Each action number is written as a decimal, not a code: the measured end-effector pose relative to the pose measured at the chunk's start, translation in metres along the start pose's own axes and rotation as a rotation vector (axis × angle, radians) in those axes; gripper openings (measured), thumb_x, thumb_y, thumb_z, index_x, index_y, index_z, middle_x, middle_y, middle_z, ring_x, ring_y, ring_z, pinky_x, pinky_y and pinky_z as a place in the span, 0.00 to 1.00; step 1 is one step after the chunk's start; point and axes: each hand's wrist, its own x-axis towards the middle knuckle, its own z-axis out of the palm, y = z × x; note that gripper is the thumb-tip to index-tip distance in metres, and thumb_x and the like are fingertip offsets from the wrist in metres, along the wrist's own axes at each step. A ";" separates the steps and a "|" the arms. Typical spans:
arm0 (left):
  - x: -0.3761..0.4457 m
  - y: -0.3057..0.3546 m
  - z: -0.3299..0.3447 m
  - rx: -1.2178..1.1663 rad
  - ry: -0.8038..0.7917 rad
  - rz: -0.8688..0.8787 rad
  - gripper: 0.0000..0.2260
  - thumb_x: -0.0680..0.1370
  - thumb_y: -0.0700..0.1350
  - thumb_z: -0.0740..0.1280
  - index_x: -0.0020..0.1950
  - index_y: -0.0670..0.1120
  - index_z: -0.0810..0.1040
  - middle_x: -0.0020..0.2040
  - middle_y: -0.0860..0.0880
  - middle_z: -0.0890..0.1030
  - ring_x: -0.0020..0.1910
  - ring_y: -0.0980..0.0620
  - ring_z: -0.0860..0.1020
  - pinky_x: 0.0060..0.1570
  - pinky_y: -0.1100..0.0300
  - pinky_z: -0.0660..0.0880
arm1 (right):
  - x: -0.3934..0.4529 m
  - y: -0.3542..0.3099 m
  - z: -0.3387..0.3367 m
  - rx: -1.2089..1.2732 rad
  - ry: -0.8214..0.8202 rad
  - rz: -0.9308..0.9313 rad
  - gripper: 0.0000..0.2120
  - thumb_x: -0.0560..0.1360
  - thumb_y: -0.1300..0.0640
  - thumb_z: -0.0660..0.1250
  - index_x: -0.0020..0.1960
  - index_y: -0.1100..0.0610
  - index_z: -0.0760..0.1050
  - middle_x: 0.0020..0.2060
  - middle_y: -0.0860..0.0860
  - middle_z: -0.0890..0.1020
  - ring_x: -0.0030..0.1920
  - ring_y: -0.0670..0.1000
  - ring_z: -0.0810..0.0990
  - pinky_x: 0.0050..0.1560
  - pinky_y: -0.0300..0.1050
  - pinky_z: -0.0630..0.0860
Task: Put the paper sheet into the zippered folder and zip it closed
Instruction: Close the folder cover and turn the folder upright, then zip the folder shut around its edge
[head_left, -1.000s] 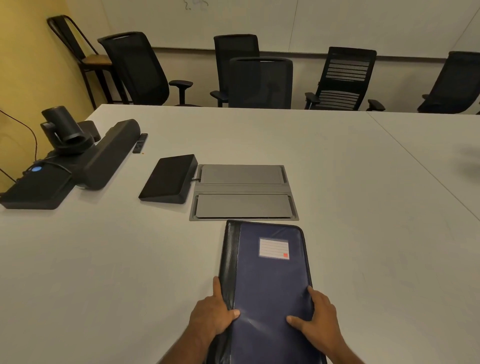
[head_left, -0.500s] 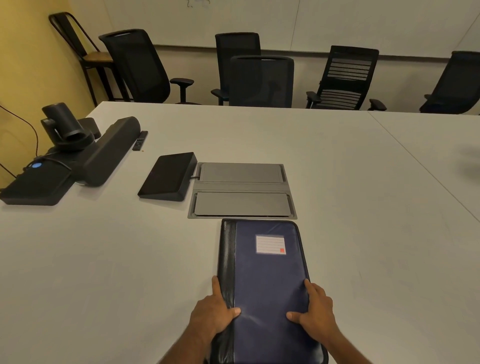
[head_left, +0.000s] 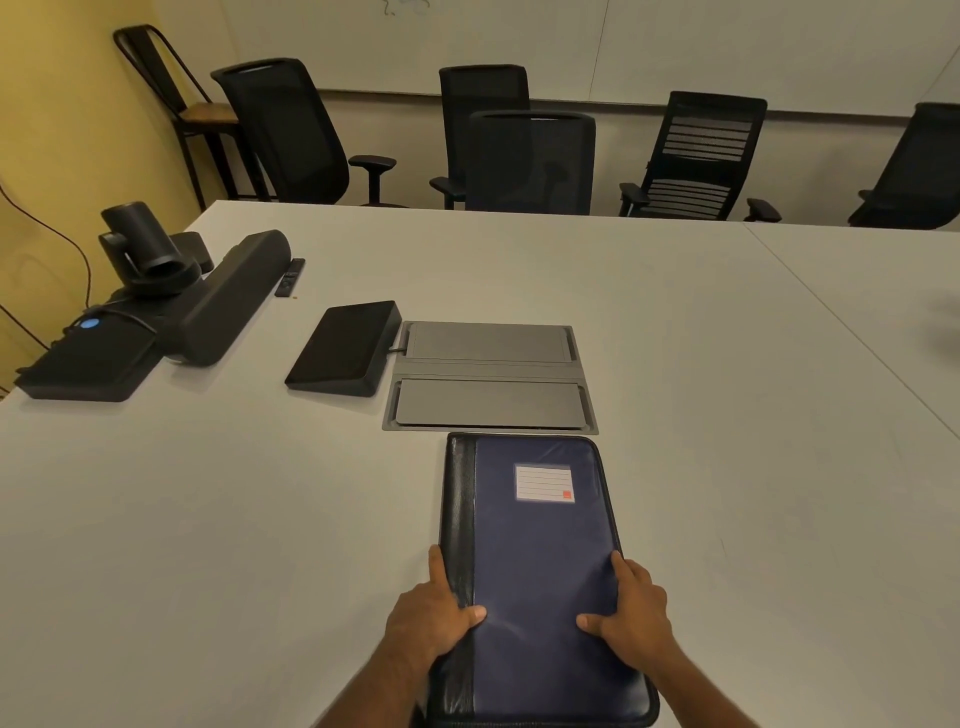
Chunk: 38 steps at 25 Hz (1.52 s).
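The zippered folder (head_left: 540, 540) lies closed and flat on the white table (head_left: 208, 519), right in front of me. It is dark blue with a black spine on its left and a white label near its top right. My left hand (head_left: 431, 618) grips its left edge, thumb on the cover. On the right edge rests my right hand (head_left: 634, 618), thumb also on the cover. No paper sheet is in view.
A grey flip-lid cable box (head_left: 488, 376) is set into the table just beyond the folder. A black touch panel (head_left: 345, 348) sits to its left. A conference camera and speaker bar (head_left: 171, 301) stand far left. Black office chairs (head_left: 530, 161) line the far edge.
The folder has slid a little away from me toward the cable box, with both hands still on its edges. The view has tilted slightly.
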 end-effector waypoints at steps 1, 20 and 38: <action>0.000 -0.001 0.000 0.002 0.004 0.002 0.47 0.73 0.60 0.70 0.79 0.52 0.40 0.66 0.45 0.77 0.59 0.44 0.79 0.63 0.49 0.75 | 0.000 0.001 0.001 -0.009 0.000 0.000 0.49 0.67 0.40 0.74 0.76 0.53 0.51 0.75 0.53 0.61 0.71 0.58 0.63 0.69 0.55 0.67; -0.045 -0.084 -0.011 0.200 0.064 0.395 0.06 0.78 0.44 0.63 0.47 0.49 0.79 0.47 0.50 0.80 0.45 0.54 0.77 0.50 0.59 0.77 | -0.134 -0.046 0.052 0.227 -0.236 -0.394 0.05 0.69 0.48 0.73 0.41 0.47 0.78 0.36 0.41 0.81 0.37 0.40 0.80 0.41 0.34 0.79; -0.071 -0.112 0.011 0.165 -0.051 0.411 0.10 0.71 0.48 0.72 0.50 0.49 0.86 0.45 0.49 0.86 0.38 0.57 0.78 0.42 0.65 0.76 | -0.152 -0.084 0.117 0.365 -0.307 -0.158 0.06 0.65 0.49 0.77 0.35 0.51 0.85 0.31 0.49 0.85 0.33 0.44 0.81 0.41 0.38 0.80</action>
